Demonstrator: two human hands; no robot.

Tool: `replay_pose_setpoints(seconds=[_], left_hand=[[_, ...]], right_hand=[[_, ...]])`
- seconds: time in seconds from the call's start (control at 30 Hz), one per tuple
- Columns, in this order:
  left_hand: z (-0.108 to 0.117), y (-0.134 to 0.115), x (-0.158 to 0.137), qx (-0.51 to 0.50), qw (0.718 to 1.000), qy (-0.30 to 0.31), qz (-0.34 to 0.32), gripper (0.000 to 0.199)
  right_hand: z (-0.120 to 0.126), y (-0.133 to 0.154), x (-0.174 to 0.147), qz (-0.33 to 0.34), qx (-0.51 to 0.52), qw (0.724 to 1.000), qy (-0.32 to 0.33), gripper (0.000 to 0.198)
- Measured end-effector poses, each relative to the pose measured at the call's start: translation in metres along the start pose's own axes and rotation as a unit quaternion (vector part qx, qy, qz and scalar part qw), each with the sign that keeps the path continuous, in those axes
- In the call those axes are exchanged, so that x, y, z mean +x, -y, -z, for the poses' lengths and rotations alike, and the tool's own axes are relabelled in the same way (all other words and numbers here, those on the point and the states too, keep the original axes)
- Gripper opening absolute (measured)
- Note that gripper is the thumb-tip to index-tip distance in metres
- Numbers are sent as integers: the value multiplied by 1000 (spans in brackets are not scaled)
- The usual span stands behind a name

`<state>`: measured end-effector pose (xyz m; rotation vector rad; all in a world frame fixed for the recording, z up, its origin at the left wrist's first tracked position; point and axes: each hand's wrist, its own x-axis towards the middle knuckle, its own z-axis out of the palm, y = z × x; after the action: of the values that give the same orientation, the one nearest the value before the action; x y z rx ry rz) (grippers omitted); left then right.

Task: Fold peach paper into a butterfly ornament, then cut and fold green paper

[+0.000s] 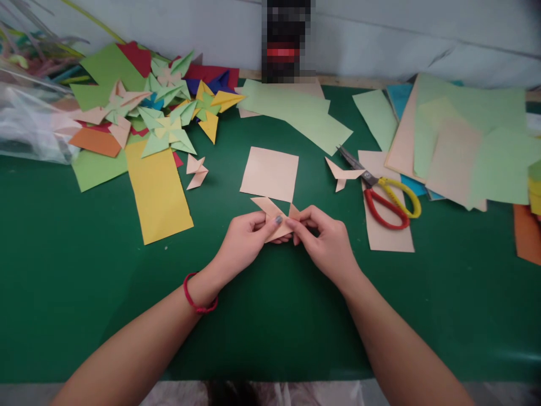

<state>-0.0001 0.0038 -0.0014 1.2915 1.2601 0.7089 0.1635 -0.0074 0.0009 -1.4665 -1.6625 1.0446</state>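
Observation:
Between both hands is a small folded piece of peach paper, held just above the green table. My left hand pinches its left part, with the thumb lying on top. My right hand grips the right end between thumb and fingers. Fingers hide part of the folds. Right behind the hands lies a flat peach paper square. One folded peach piece rests to the left, and another folded peach piece lies to the right, touching the scissors, which have one red and one yellow handle.
Folded paper stars in several colours are heaped at the back left, beside a clear plastic bag. A yellow sheet lies at left. Green paper offcuts are behind, and stacked coloured sheets at right. A wall closes off the back.

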Motion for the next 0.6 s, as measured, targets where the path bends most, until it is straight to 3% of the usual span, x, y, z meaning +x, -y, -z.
replay_pose_setpoints(seconds=[0.6], left_hand=[[0,-1,0,1,1000,-5,4,31]], right_hand=[[-4,0,-1,-15,8,1000,-17,22]])
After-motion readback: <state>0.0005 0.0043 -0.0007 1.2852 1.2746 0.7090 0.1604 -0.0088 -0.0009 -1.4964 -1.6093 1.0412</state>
